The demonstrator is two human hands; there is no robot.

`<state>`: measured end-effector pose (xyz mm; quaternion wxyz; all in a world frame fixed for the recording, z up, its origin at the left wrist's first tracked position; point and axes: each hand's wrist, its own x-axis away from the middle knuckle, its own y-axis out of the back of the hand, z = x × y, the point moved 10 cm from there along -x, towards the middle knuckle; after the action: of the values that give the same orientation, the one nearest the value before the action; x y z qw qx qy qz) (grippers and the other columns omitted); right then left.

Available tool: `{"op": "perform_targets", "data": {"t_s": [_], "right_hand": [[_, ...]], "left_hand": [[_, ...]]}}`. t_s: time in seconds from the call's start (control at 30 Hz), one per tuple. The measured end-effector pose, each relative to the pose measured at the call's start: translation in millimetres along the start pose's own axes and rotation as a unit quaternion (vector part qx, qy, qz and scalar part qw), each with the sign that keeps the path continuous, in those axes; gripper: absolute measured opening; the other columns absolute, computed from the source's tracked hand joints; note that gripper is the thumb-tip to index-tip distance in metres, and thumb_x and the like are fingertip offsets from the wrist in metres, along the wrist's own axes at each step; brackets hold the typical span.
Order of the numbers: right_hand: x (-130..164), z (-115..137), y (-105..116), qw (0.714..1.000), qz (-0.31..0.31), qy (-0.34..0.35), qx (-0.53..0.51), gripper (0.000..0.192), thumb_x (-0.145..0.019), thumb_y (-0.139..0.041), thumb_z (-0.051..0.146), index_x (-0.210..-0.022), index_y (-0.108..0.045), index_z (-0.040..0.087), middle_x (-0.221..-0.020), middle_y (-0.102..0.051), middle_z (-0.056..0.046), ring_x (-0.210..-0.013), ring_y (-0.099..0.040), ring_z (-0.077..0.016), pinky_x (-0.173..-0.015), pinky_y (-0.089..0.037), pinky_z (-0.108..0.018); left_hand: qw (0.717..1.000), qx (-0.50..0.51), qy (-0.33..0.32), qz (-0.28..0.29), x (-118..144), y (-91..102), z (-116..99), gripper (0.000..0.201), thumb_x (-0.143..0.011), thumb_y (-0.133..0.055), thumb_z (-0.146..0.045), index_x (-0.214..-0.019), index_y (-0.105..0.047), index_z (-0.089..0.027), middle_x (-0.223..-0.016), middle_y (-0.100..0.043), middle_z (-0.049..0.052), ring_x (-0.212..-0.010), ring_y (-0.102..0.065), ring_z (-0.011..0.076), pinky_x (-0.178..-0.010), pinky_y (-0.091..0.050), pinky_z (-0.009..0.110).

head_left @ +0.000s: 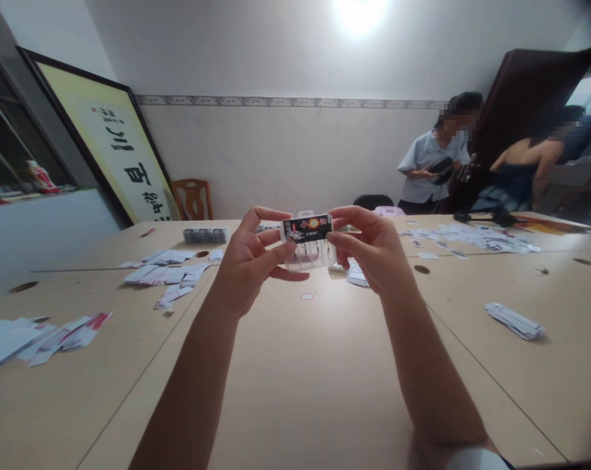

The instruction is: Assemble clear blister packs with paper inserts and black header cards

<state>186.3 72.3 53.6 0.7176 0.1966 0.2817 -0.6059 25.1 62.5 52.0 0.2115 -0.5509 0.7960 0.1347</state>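
I hold a small clear plastic pack (309,251) with a black printed card label (307,229) up in front of me, above the tan table (295,378). My left hand (249,261) pinches its left end between thumb and fingers. My right hand (371,248) grips its right end. The pack's contents are too small to make out.
Piles of white and red paper cards lie at the left (41,336), centre left (166,274), far right (471,238) and near right (513,320). A dark tray (205,235) sits at the far side. Two people stand at the back right by a dark door. A framed scroll leans on the left wall.
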Motion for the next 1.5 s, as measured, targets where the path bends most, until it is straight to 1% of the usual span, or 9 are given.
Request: {"op": "perform_targets", "data": {"t_s": [0.3,0.43,0.57,0.77,1.0,1.1,1.27,1.37,1.5], "right_hand": [[0.6,-8.8,-2.1,0.995,0.005,-0.016,0.095,0.031,-0.088,-0.066,0.033,-0.118,-0.067,0.025,-0.101,-0.065,-0.002,-0.054,-0.059,-0.0074,-0.046,-0.050,-0.023],[3.9,0.7,-7.2,0.955,-0.014,0.046,0.293,0.072,-0.083,-0.075,0.042,-0.148,-0.047,0.033,-0.139,-0.054,-0.012,-0.097,-0.067,-0.0242,-0.066,-0.061,-0.035],[6.8,-7.1,-32.2,0.918,0.061,0.059,0.386,0.093,-0.079,-0.081,0.034,-0.157,-0.031,0.034,-0.157,-0.038,-0.012,-0.135,-0.048,-0.0347,-0.100,-0.053,-0.051],[5.3,-18.4,-37.1,0.921,0.059,0.019,0.384,0.086,-0.078,-0.079,0.025,-0.154,-0.038,0.026,-0.140,-0.057,-0.013,-0.122,-0.058,-0.0315,-0.099,-0.052,-0.049],[4.8,-21.2,-35.5,0.915,0.091,0.030,0.391,0.086,-0.076,-0.078,0.018,-0.152,-0.040,0.026,-0.141,-0.058,-0.012,-0.125,-0.057,-0.0309,-0.103,-0.049,-0.050],[3.1,-20.4,-31.6,0.919,0.083,0.038,0.384,0.082,-0.076,-0.079,0.020,-0.149,-0.043,0.023,-0.136,-0.061,-0.013,-0.121,-0.060,-0.0304,-0.099,-0.052,-0.048],[-5.5,-26.0,-8.4,0.921,0.031,0.022,0.388,0.078,-0.076,-0.083,0.031,-0.145,-0.047,0.023,-0.125,-0.065,-0.012,-0.109,-0.064,-0.0295,-0.092,-0.054,-0.047],[-13.6,-42.8,4.5,0.914,0.012,-0.003,0.405,0.075,-0.075,-0.084,0.029,-0.141,-0.049,0.020,-0.120,-0.066,-0.013,-0.106,-0.065,-0.0295,-0.093,-0.053,-0.048],[-21.8,-90.5,-7.1,0.913,0.055,-0.037,0.402,0.065,-0.074,-0.085,0.025,-0.131,-0.055,0.018,-0.118,-0.067,-0.014,-0.103,-0.066,-0.0280,-0.089,-0.054,-0.045]], "left_hand": [[1.000,0.004,0.016,-0.015,-5.4,7.6,5.0,0.037,-0.079,-0.075,-0.021,-0.109,-0.054,-0.023,-0.096,-0.076,0.002,-0.076,-0.075,0.0202,-0.061,-0.067,0.035],[0.998,-0.024,0.052,-0.011,-10.2,15.2,18.4,0.040,-0.079,-0.078,-0.023,-0.110,-0.053,-0.021,-0.095,-0.076,0.005,-0.078,-0.075,0.0206,-0.062,-0.067,0.035],[0.995,-0.043,0.085,0.020,-15.0,18.7,34.2,0.040,-0.079,-0.080,-0.027,-0.109,-0.054,-0.021,-0.082,-0.074,0.002,-0.069,-0.073,0.0183,-0.059,-0.066,0.034],[0.993,-0.032,0.112,0.009,-19.4,25.5,44.7,0.041,-0.077,-0.082,-0.028,-0.105,-0.054,-0.020,-0.078,-0.071,0.000,-0.059,-0.067,0.0126,-0.055,-0.064,0.027],[0.993,-0.053,0.103,-0.001,-20.3,28.3,44.9,0.047,-0.078,-0.081,-0.033,-0.114,-0.052,-0.020,-0.083,-0.071,0.003,-0.059,-0.065,0.0122,-0.051,-0.061,0.024],[0.990,-0.082,0.112,0.000,-20.7,32.5,47.3,0.056,-0.080,-0.080,-0.041,-0.123,-0.050,-0.022,-0.099,-0.070,0.007,-0.063,-0.065,0.0126,-0.055,-0.063,0.028],[0.969,-0.190,0.068,-0.145,-22.6,85.8,36.2,0.052,-0.083,-0.075,-0.044,-0.123,-0.049,-0.023,-0.140,-0.054,0.016,-0.083,-0.073,0.0196,-0.063,-0.063,0.031],[0.950,-0.211,-0.004,-0.228,-17.8,115.9,12.9,0.039,-0.080,-0.078,-0.032,-0.111,-0.058,-0.020,-0.124,-0.064,0.010,-0.084,-0.072,0.0176,-0.065,-0.061,0.027],[0.894,-0.209,-0.163,-0.361,10.3,145.5,-47.3,0.021,-0.080,-0.072,-0.018,-0.097,-0.060,-0.016,-0.084,-0.067,-0.001,-0.064,-0.066,0.0098,-0.057,-0.054,0.021]]}}
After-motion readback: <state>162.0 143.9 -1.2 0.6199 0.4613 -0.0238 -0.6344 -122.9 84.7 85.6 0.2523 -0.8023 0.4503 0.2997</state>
